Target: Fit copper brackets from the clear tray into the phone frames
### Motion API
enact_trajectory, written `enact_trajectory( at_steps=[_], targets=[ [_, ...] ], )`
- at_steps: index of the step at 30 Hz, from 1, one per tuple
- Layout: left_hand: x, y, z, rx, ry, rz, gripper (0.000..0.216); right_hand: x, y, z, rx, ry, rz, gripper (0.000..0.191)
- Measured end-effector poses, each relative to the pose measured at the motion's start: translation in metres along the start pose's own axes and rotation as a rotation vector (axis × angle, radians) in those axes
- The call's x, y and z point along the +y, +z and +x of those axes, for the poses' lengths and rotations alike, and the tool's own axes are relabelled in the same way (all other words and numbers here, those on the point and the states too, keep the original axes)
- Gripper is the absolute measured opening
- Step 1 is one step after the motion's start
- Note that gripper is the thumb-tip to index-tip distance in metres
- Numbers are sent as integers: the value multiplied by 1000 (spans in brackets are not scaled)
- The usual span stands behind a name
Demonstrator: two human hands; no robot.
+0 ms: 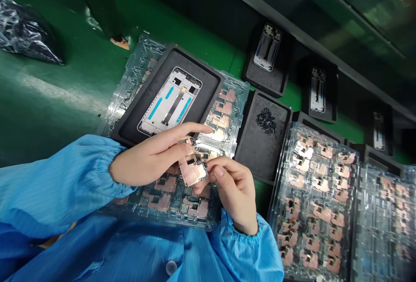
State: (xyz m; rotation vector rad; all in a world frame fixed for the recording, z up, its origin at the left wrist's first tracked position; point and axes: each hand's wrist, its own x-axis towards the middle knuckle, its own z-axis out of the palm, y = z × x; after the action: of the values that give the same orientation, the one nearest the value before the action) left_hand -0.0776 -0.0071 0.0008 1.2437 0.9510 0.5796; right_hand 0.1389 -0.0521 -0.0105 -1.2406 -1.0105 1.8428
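Note:
Between my two hands is a phone circuit board (192, 170) with copper-coloured shielding, tilted above a clear plastic tray of similar boards. My left hand (162, 154) pinches its upper end with the thumb, the index finger stretched out past it. At its right edge, the thumb and fingers of my right hand (232, 186) are pinched against the board. Just beyond my left hand lies a phone frame (170, 102) with blue strips and a dark ribbon cable, in a black tray (208, 78). That black tray rests on the clear plastic tray (238, 100).
To the right, a black tray (256, 156) holds a heap of small dark parts (266, 120). Further right are clear trays of boards (320, 212). More phone frames (268, 47) sit in black trays along the back. A dark plastic bag (27, 30) lies at the upper left.

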Motion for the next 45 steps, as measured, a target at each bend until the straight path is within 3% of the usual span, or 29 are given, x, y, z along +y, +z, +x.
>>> enact_trajectory(
  at_steps=[12, 28, 33, 39, 45],
  targets=[
    [-4, 1, 0, -47, 23, 19, 40, 0, 4, 3, -34, 66, 44, 35],
    [-2, 0, -2, -21, 131, 145, 39, 0, 4, 2, -47, 68, 87, 25],
    [-3, 1, -2, -21, 159, 147, 39, 0, 5, 2, -11, 3, -5, 29],
    [-6, 3, -1, -98, 123, 88, 40, 2, 7, 0, 122, -157, -313, 26],
    [-6, 4, 1, -89, 158, 80, 40, 0, 5, 1, 131, -188, -350, 31]
  ],
)
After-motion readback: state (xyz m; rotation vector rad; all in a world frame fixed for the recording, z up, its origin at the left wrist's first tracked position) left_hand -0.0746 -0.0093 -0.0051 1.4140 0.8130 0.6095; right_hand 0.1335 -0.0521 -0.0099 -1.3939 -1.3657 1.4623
